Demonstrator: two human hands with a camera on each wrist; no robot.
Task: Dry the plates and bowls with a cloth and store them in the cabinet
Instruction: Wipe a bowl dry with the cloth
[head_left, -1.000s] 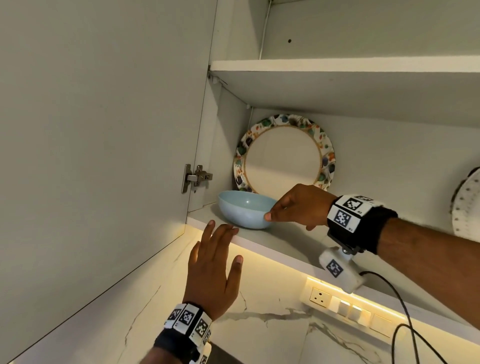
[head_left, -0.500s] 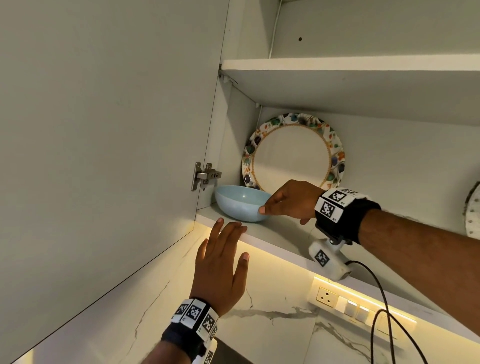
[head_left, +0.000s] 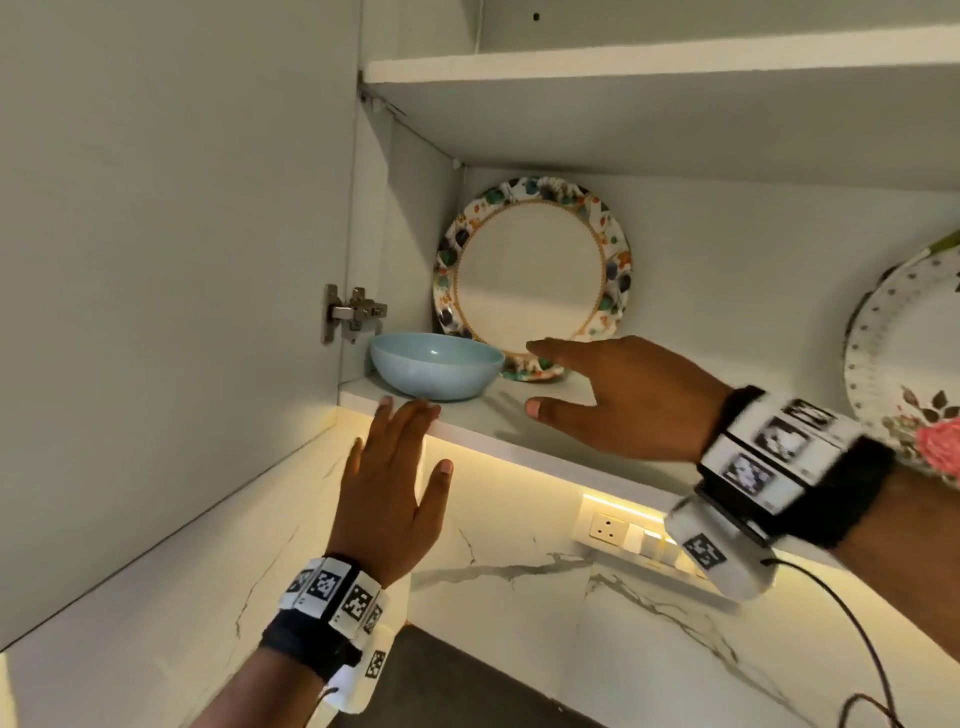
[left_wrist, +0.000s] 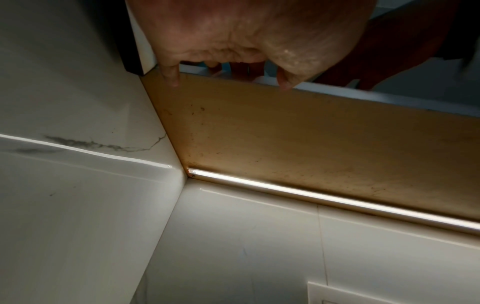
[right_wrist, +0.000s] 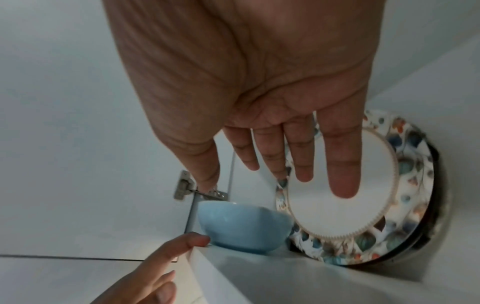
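A light blue bowl (head_left: 436, 365) (right_wrist: 244, 226) stands on the cabinet's lower shelf (head_left: 519, 421) near its left end. Behind it a plate with a colourful leafy rim (head_left: 532, 275) (right_wrist: 345, 195) leans upright against the back wall. My right hand (head_left: 613, 395) (right_wrist: 272, 102) hovers to the right of the bowl with fingers straight and spread, holding nothing. My left hand (head_left: 395, 488) (left_wrist: 233, 30) is flat and open, its fingertips (right_wrist: 192, 241) at the shelf's front edge just below the bowl. No cloth is in view.
The open cabinet door (head_left: 171, 260) stands at the left on its metal hinge (head_left: 353, 312). A second, flowered plate (head_left: 914, 364) leans at the far right. An upper shelf (head_left: 649, 67) sits overhead. Below are a lit marble backsplash (head_left: 519, 597) and a socket strip (head_left: 628, 535).
My right hand has let go of the blue bowl's rim and drawn back to the right with its fingers spread. The bowl stays on the shelf. The left hand holds its place.
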